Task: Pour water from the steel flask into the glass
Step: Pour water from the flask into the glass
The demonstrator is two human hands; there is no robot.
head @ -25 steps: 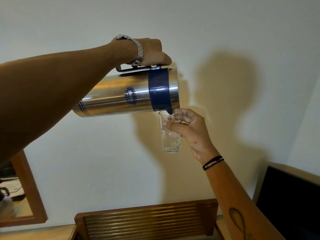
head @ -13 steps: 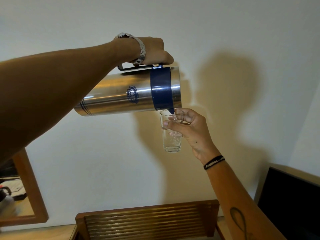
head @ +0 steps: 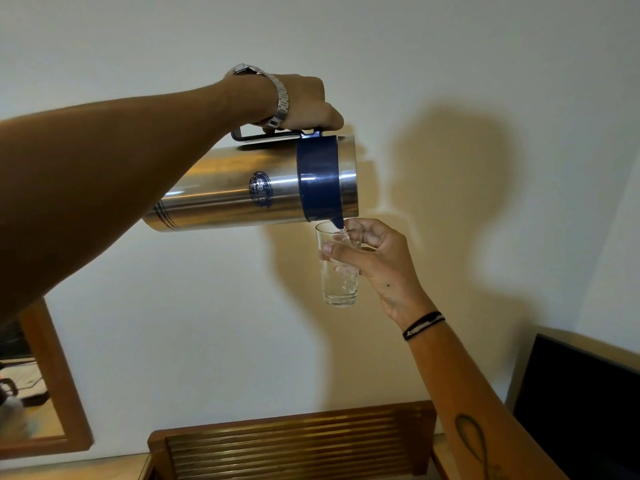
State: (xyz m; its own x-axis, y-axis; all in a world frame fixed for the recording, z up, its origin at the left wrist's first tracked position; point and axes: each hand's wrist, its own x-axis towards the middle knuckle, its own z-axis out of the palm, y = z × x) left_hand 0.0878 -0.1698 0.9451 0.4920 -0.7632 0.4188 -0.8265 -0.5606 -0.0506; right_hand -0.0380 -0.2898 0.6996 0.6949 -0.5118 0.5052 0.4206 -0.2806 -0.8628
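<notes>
The steel flask [head: 242, 188] with a dark blue collar and spout lies almost level in the air in front of a pale wall. My left hand [head: 308, 102], with a metal watch on the wrist, grips its blue handle from above. The clear glass [head: 337, 271] is held upright just under the spout by my right hand [head: 377, 265], whose fingers wrap its upper part. A thin stream of water runs from the spout into the glass, and water churns in its lower part.
A slatted wooden panel [head: 294, 441] stands below against the wall. A wood-framed mirror [head: 52, 375] is at the lower left. A dark screen [head: 581, 403] sits at the lower right.
Both hands hold nearly still. The flask and glass have shifted very slightly right and up, and the water keeps flowing into the glass.
</notes>
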